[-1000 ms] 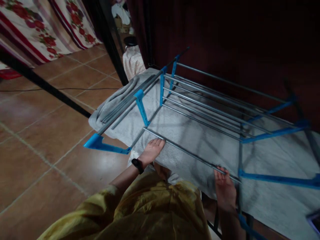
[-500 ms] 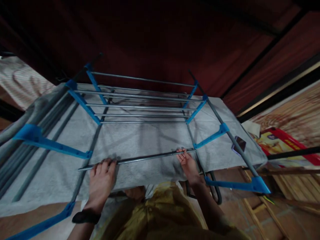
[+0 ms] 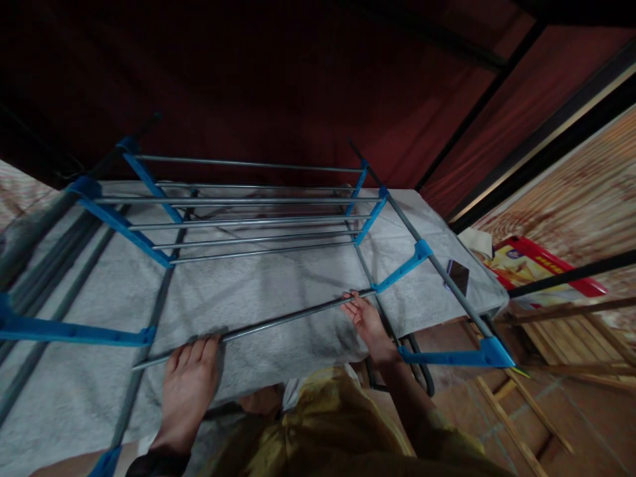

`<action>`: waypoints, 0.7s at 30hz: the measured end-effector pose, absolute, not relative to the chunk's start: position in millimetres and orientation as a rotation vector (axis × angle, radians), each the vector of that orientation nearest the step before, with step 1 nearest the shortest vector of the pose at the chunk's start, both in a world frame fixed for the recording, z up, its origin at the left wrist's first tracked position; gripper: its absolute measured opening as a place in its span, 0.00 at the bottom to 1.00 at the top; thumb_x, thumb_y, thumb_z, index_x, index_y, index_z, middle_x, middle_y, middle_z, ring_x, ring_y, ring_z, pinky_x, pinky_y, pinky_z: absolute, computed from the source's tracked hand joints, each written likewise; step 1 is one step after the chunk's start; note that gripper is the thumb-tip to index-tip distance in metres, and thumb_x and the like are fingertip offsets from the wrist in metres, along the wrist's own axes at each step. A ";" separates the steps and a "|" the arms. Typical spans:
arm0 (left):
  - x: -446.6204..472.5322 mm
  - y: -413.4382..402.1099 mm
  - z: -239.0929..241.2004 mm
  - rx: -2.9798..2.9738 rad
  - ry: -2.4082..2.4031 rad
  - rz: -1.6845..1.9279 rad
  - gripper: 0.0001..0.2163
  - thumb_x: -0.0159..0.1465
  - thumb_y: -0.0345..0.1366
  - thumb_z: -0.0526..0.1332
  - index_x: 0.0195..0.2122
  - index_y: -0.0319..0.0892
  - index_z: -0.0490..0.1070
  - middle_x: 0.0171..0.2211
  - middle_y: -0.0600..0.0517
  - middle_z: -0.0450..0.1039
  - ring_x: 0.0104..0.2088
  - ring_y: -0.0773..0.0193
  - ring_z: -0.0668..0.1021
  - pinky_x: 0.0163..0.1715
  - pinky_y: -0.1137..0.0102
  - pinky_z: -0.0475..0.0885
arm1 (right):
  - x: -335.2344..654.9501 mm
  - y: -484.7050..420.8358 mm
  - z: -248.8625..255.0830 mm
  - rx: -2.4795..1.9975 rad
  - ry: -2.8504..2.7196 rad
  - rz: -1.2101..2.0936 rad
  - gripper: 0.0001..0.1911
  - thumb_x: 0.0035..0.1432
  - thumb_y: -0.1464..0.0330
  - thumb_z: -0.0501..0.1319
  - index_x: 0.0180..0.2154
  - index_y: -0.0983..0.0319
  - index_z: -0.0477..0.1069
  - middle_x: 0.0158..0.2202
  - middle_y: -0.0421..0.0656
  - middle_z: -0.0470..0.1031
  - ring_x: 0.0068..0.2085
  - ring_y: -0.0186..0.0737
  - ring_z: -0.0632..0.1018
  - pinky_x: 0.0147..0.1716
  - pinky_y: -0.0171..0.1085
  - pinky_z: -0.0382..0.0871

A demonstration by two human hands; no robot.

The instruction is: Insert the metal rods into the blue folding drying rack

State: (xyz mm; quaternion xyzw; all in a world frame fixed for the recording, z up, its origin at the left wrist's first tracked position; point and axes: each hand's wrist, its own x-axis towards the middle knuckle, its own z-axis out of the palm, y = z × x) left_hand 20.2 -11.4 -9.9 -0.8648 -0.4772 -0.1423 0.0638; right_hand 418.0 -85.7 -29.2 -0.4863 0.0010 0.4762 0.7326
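A grey towel (image 3: 258, 291) lies spread under the rails of a drying rack (image 3: 238, 218) with grey metal rods and blue plastic joints. My left hand (image 3: 189, 387) rests flat on the towel's near edge, fingers stretched out up to the nearest rod (image 3: 258, 324). My right hand (image 3: 365, 318) lies flat on the towel too, fingertips touching the right end of that rod, beside a blue joint (image 3: 402, 268). Neither hand grips anything. My yellow garment fills the bottom of the view.
A dark phone (image 3: 458, 277) lies on the towel's right end. Dark red curtain hangs behind the rack. At the right stand a red and yellow printed sheet (image 3: 536, 265), black bars and a wooden frame (image 3: 521, 411) on the tiled floor.
The view swung right, from the tiled floor at the left to the rack's right side. Both hands stay flat on the towel by the near rod; the left slid slightly nearer.
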 end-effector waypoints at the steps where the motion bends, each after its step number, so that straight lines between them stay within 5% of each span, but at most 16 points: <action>1: 19.6 -10.8 -10.5 -2.605 -1.415 -0.418 0.19 0.70 0.29 0.47 0.52 0.35 0.75 0.41 0.39 0.79 0.44 0.45 0.78 0.52 0.53 0.67 | 418.5 -85.3 -28.9 -1.075 0.004 1.048 0.14 0.48 0.64 0.77 0.34 0.58 0.76 0.36 0.42 0.83 0.41 0.41 0.83 0.46 0.41 0.80; 11: 3.8 4.0 -22.1 -2.671 -1.224 -0.510 0.18 0.70 0.30 0.48 0.53 0.41 0.75 0.41 0.42 0.80 0.42 0.49 0.78 0.46 0.57 0.71 | 419.4 -88.3 -23.7 -1.274 -0.190 0.984 0.18 0.50 0.54 0.71 0.35 0.58 0.72 0.35 0.42 0.81 0.41 0.43 0.83 0.45 0.44 0.80; 16: 3.7 7.9 -18.6 -2.681 -1.205 -0.523 0.17 0.71 0.32 0.49 0.54 0.40 0.75 0.43 0.41 0.79 0.43 0.47 0.78 0.46 0.55 0.73 | 429.9 -104.8 -15.5 -1.717 -0.367 0.790 0.21 0.51 0.47 0.64 0.34 0.58 0.69 0.29 0.43 0.76 0.32 0.46 0.78 0.34 0.48 0.78; 21: 18.4 -8.2 -0.7 -2.637 -1.312 -0.404 0.19 0.67 0.24 0.51 0.53 0.42 0.76 0.45 0.42 0.79 0.47 0.50 0.79 0.49 0.56 0.73 | 460.8 -133.0 -14.6 -1.977 -0.608 0.204 0.25 0.50 0.50 0.62 0.45 0.59 0.66 0.48 0.51 0.72 0.57 0.56 0.71 0.61 0.58 0.65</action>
